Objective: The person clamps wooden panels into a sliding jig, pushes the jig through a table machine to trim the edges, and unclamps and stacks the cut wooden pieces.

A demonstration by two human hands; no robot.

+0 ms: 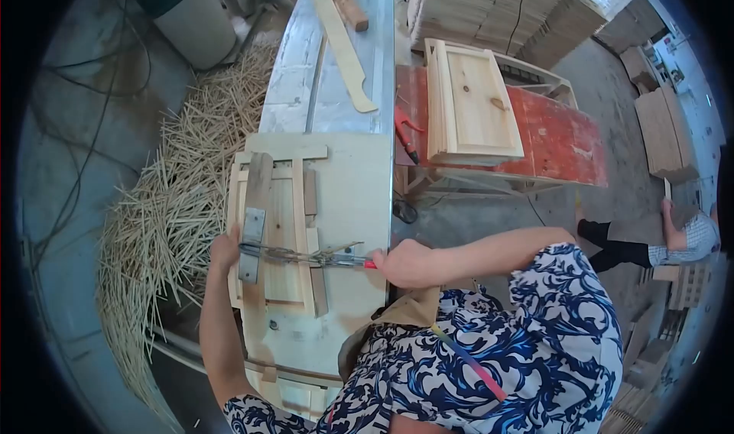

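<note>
A framed wooden panel (281, 273) lies on the pale worktop, with a long wooden bar (261, 170) across it. A metal plate (251, 244) is fixed to the bar. My left hand (224, 251) is closed at the bar's left edge beside the plate; its fingertips are partly hidden. My right hand (410, 263) is closed around the red handle of a tool (370, 264) at the worktop's right edge. Twisted, wire-like strands (306, 256) stretch between the plate and this handle. Exactly what kind of tool it is, I cannot make out.
A large heap of thin wooden strips (206, 128) lies left of the saw table (294, 90). A curved wooden piece (344, 52) rests on that table. To the right, framed panels (478, 102) stand on a red bench (562, 140). Another person (688, 235) is at far right.
</note>
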